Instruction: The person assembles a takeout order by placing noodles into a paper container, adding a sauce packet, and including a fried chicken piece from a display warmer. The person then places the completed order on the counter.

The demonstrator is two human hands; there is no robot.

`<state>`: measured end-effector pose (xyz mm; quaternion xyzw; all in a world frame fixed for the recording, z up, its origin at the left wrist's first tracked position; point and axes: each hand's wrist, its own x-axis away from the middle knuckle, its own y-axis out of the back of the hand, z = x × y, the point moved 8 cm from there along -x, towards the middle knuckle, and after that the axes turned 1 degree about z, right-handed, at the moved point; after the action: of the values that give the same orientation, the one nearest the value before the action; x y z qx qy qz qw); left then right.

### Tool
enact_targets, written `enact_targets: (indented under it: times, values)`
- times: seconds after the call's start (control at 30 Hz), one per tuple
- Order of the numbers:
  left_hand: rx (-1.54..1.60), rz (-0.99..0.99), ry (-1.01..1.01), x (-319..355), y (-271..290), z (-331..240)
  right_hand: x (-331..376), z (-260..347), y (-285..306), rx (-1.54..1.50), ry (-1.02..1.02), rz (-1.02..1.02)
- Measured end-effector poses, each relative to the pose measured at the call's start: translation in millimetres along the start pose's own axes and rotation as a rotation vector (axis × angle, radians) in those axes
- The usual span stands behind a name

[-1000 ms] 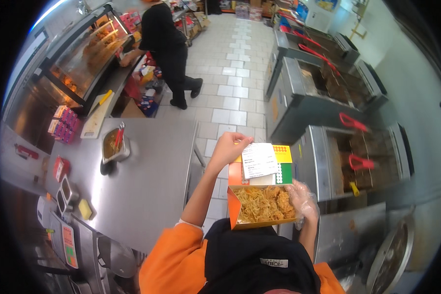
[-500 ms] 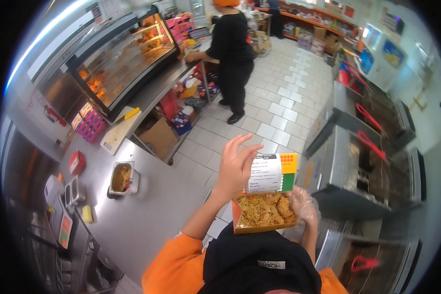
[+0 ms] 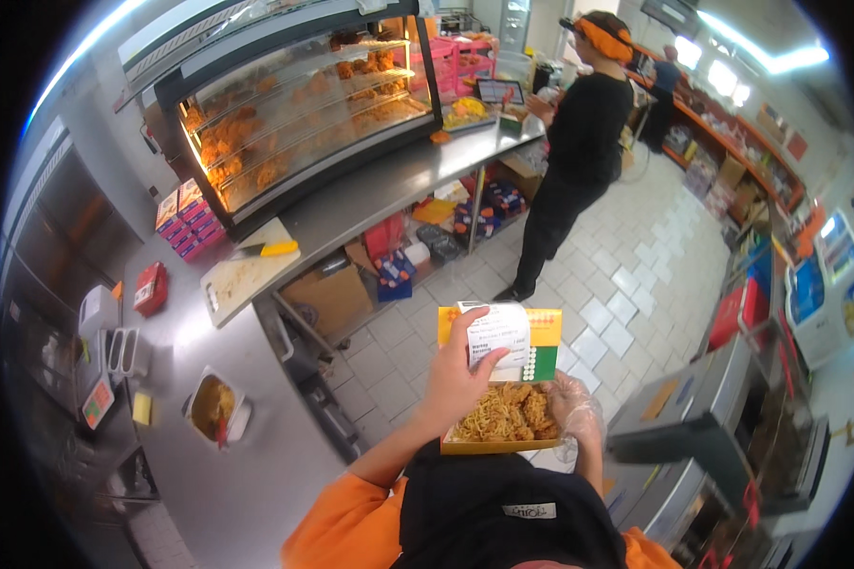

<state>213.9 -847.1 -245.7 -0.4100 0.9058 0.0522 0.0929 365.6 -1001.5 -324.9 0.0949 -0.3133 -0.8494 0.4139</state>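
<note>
An open takeaway box (image 3: pixel 545 327) with a yellow and green lid is held in front of my apron. Noodles (image 3: pixel 474 417) fill its left side, and pieces of fried chicken (image 3: pixel 533 410) lie at its right. A white printed receipt (image 3: pixel 499 343) lies against the raised lid. My left hand (image 3: pixel 457 375) is closed on the receipt, thumb and finger curled over it at the lid's left side. In a clear plastic glove, my right hand (image 3: pixel 577 415) grips the box by its right side; its fingertips are partly hidden.
The steel counter (image 3: pixel 285 479) at left carries a metal pan (image 3: pixel 216 408) of food, a cutting board (image 3: pixel 242 284) and a yellow-handled knife (image 3: pixel 273 249). Beyond stands a lit display case (image 3: pixel 304 114) of fried food. A co-worker (image 3: pixel 584 142) stands at the counter. Steel kitchen equipment (image 3: pixel 674 412) is at right.
My left fingers, raised beside the lid before, have come down and closed on the receipt. The box has shifted slightly left. My view has turned, showing more of the display case and co-worker.
</note>
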Motion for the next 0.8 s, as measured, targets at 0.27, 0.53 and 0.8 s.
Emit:
enact_targets:
  times: [0.27, 0.53, 0.8]
  values:
    - [0.331, 0.343, 0.062, -240.0, -5.7, -5.8, -215.0, -26.7, 34.2, -0.184, -0.141, 0.021]
    - [0.218, 0.481, -0.187, -414.3, -5.0, -8.1, -454.4, -4.8, 59.1, -0.025, 0.086, 0.084]
    - [0.019, 0.218, -0.195, -538.6, 39.0, 12.5, -673.0, 36.8, 29.3, 0.275, 0.243, 0.245]
